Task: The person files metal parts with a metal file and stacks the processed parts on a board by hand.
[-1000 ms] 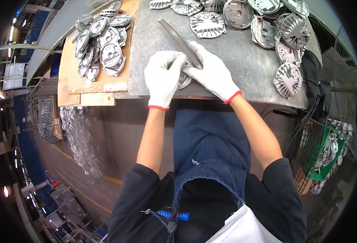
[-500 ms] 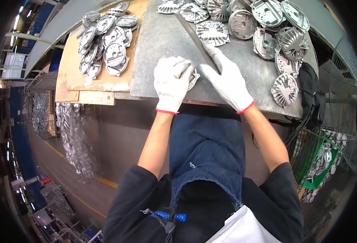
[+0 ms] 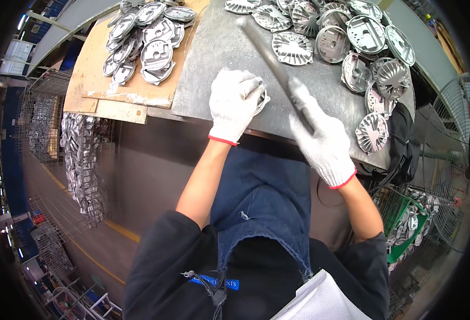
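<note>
Two gloved hands over the grey bench (image 3: 213, 64), head view. I see the left hand (image 3: 235, 104) curled down on a round metal casting (image 3: 261, 101) near the bench's front edge, fingers pressed over it. The right hand (image 3: 320, 141) is wrapped tight round the handle of a long file (image 3: 267, 53), which slants up across the bench. More castings (image 3: 352, 48) lie beyond; another pile (image 3: 147, 42) sits on a wooden board (image 3: 93, 80), left.
</note>
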Available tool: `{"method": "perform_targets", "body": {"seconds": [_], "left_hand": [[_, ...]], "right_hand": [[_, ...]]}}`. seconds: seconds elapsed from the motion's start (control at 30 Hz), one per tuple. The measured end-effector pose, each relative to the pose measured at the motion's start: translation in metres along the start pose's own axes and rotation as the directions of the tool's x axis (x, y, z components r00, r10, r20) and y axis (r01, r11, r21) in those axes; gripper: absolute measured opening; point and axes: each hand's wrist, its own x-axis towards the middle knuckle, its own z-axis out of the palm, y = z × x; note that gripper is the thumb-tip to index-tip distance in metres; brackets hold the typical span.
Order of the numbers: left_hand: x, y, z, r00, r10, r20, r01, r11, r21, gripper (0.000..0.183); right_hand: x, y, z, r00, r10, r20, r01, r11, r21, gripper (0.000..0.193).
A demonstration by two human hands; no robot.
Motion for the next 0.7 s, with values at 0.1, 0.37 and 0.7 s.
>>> {"method": "perform_targets", "body": {"seconds": [0.1, 0.37, 0.7], "left_hand": [[0.002, -0.001, -0.001, 1.000, -0.002, 0.009, 0.002, 1.000, -0.001, 0.014], [0.003, 0.003, -0.004, 0.999, -0.027, 0.033, 0.029, 0.998, -0.053, 0.012], [0.002, 0.003, -0.005, 0.997, -0.042, 0.070, 0.045, 0.998, -0.051, 0.015]], "right_hand": [[0.001, -0.005, 0.000, 0.981, -0.062, -0.184, 0.070, 0.997, 0.040, 0.073], [-0.006, -0.004, 0.008, 0.999, 0.016, -0.029, -0.014, 0.997, 0.073, 0.072], [-0.013, -0.011, -0.003, 0.989, 0.114, 0.094, -0.115, 0.993, -0.001, 0.066]]}}
